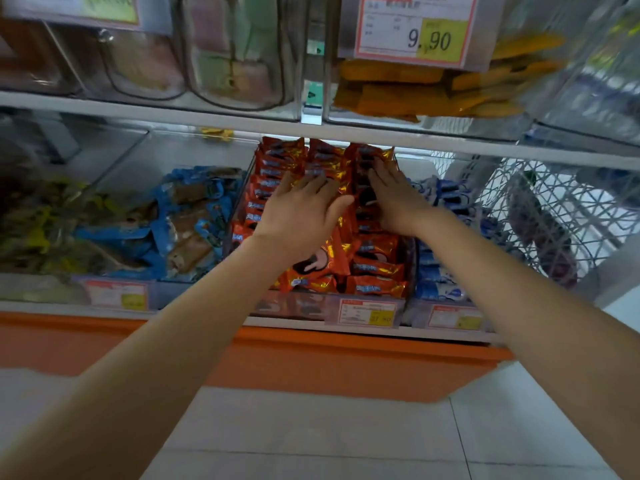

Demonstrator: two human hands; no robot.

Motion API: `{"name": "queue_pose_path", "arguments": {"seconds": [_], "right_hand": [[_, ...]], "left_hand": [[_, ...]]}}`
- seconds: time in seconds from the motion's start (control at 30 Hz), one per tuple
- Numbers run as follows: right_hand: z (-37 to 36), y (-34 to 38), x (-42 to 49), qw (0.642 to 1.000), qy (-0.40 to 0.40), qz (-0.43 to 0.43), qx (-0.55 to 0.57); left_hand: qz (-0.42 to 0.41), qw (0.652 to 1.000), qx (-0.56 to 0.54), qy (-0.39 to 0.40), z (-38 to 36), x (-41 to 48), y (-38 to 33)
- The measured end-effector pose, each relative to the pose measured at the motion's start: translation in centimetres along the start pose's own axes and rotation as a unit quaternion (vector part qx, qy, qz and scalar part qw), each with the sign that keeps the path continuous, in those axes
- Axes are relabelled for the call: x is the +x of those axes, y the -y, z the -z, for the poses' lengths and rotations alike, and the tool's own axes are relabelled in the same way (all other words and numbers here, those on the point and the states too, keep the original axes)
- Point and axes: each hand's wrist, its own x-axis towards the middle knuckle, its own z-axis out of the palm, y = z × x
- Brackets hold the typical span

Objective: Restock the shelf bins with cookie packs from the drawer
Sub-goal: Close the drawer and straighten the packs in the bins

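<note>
Hands (304, 209) (394, 199) press orange cookie packs (377, 268) in shelf bin (363, 311).

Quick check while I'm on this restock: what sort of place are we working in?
Most likely a shop's snack aisle. A price tag reading 9.90 hangs above the upper shelf, clear bins hold orange cookie packs and blue packs, and the bin fronts carry small price labels.

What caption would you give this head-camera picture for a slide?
Left hand and right hand rest flat on orange-red cookie packs in the middle shelf bin.
</note>
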Motion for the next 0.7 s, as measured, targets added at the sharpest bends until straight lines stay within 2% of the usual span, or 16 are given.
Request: {"name": "queue_pose_path", "arguments": {"seconds": [0.07, 0.1, 0.13, 0.2, 0.3, 0.4, 0.6, 0.7], "right_hand": [[-0.1, 0.9, -2.0, 0.986, -0.124, 0.019, 0.107], [-0.5, 1.7, -3.5, 0.963, -0.206, 0.032, 0.169], [-0.8, 2.8, -5.1, 0.940, -0.249, 0.041, 0.228], [-1.3, 5.3, -7.7, 0.932, -0.208, 0.055, 0.291], [-2.2, 7.2, -8.8, 0.943, -0.135, 0.045, 0.302], [-2.5, 7.6, -8.8, 0.940, -0.150, 0.035, 0.303], [-3.8, 7.2, -10.8, 0.885, -0.226, 0.000, 0.406], [-4.1, 6.6, -11.5, 0.859, -0.246, -0.010, 0.449]], "left_hand": [[-0.009, 0.995, -0.061, -0.074, 1.9, -1.3, 0.8], [-0.017, 0.992, -0.082, -0.094, 2.6, -2.1, 1.6], [-0.024, 0.991, -0.093, -0.094, 2.9, -3.0, 2.5], [-0.027, 0.993, -0.096, -0.057, 2.8, -4.9, 4.2], [-0.030, 0.997, -0.075, -0.002, 1.7, -7.3, 6.0], [-0.051, 0.998, -0.038, 0.002, 0.7, -8.4, 6.7], [-0.012, 0.998, -0.028, -0.056, 1.4, -6.9, 5.0], [-0.069, 0.997, -0.030, -0.028, 2.1, -4.1, 3.6]]}}
